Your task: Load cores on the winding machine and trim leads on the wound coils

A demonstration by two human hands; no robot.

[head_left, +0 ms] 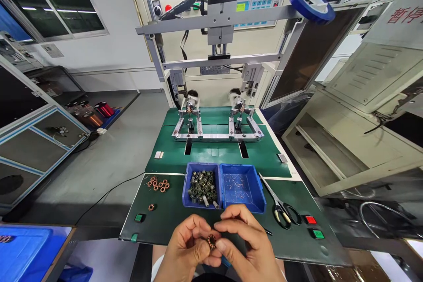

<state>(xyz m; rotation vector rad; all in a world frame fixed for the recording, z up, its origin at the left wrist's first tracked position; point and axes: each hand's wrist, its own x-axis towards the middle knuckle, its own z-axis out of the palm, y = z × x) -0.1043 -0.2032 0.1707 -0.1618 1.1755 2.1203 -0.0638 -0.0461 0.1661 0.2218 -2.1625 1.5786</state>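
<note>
Pinching a toroidal coil (pixel 211 241), left hand (pixel 191 246) faced narrowly curled right hand (pixel 248 243); scissors (pixel 279 206) lay right of parts bin (pixel 197 204)

Dark windows (pixel 71 17) reflecting strip lights sit in a white wall (pixel 119 31) at left, above grey flooring (pixel 122 116). A green-topped worktop (pixel 158 224) stands centrally; at right are a beige cabinet (pixel 350 83) and a brown panel (pixel 309 53). Bright light glows behind the machine frame (pixel 216 17).
</note>
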